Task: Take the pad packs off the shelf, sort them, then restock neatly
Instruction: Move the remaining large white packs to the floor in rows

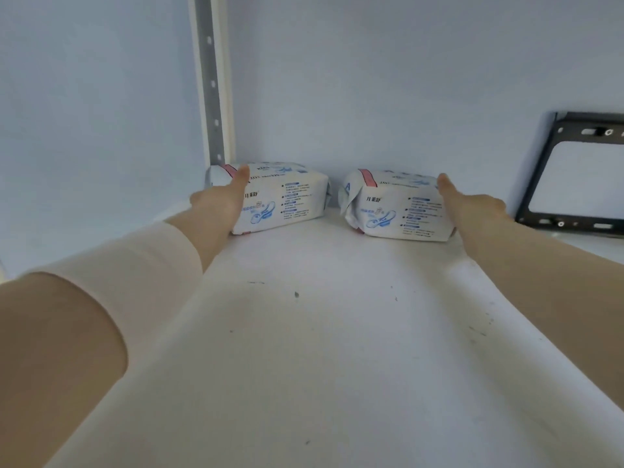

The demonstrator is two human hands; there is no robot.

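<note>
As both lay on the shelf (320, 332), my left hand (219, 202) gripped the left pack (287, 197), right hand (472, 206) the right pack (395, 207).

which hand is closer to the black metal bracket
Right. The right hand holds the right pad pack, just left of the black metal bracket; the left hand is farther off, on the left pad pack.

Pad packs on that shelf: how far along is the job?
Done: only two packs sit on the shelf, at the back. In hand: left hand holds the left pad pack, right hand the right pad pack. Left: unclear; they could be coming off or going back.
</note>
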